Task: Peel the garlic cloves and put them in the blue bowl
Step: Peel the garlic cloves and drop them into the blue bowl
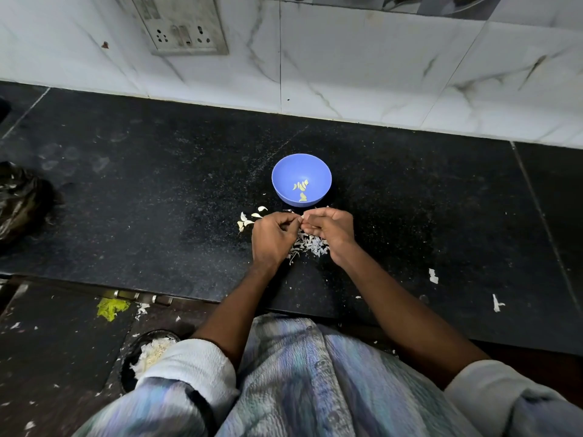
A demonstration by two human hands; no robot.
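Left hand [272, 236] and right hand [331, 227] meet at 6 o'clock of blue bowl [301, 179], fingers curled, pinching garlic clove, mostly hidden, over peel pile [310, 244]; bowl near for short drop. Unpeeled cloves [249, 219] at 9 o'clock of hands on desk [157, 200].

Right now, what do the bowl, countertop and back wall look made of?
Blue bowl: likely plastic, matte, uniform colour, thin rim, no glare. Countertop: looks like polished black granite, fine pale speckle, visible slab seams. Wall tiles: glossy white ceramic or marble-look, grey veining, grout lines; which one, cannot tell.
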